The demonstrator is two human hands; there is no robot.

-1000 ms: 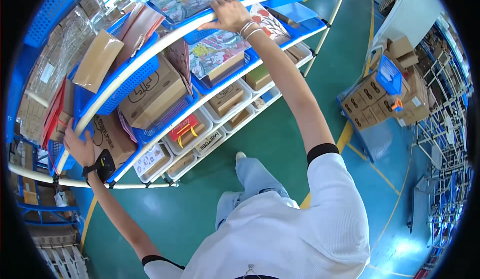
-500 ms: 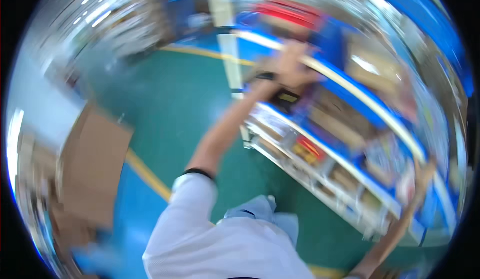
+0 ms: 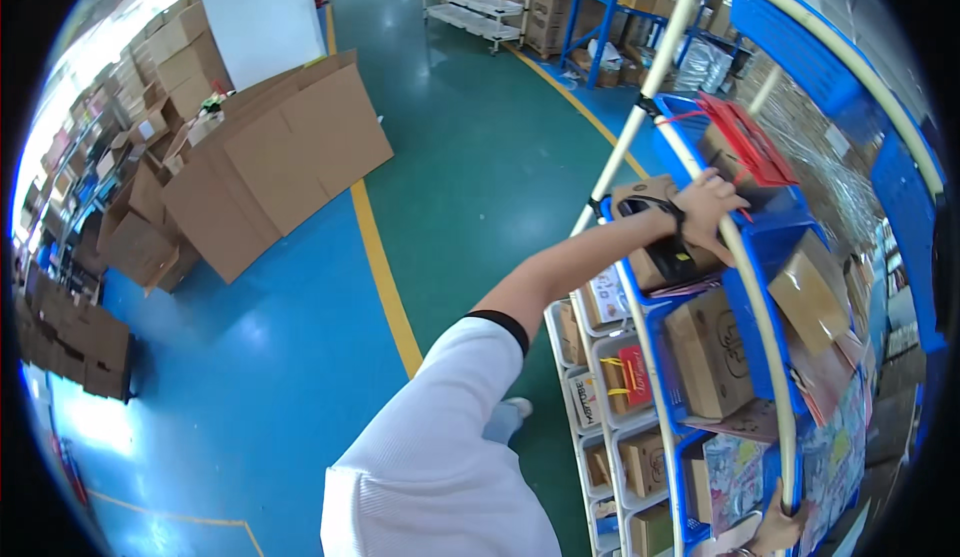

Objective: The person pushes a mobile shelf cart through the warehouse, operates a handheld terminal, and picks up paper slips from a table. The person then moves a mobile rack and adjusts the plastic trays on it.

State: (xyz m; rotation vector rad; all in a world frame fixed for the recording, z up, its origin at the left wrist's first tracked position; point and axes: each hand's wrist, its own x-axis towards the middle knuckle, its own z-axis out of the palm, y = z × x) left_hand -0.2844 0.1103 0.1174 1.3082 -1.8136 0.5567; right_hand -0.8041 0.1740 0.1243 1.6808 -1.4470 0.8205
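Note:
My left hand (image 3: 706, 207) wraps over the cream tube rail (image 3: 757, 297) of a tiered cart, near its top end. A dark strap circles the wrist, with a black device (image 3: 665, 252) below it. Close by are a red bag (image 3: 750, 147) in a blue basket and a brown box (image 3: 705, 352) in another. My right hand (image 3: 778, 525) grips the same rail farther back, at the lower right edge, partly cut off. Colourful flat printed items (image 3: 830, 457) lie beside it. White bins (image 3: 625, 407) holding boxes line the cart's lower tiers.
Large folded cardboard sheets (image 3: 280, 157) lean at the left beside a white pillar (image 3: 250, 12). A green aisle (image 3: 440, 137) with yellow edge lines runs ahead, bordered by blue floor. A white rolling shelf (image 3: 470, 7) and blue racking (image 3: 595, 17) stand at the far end.
My view has swung sharply round, moving the cart from ahead to my right and bringing the aisle into front view. Both hands remain on the cart's rail.

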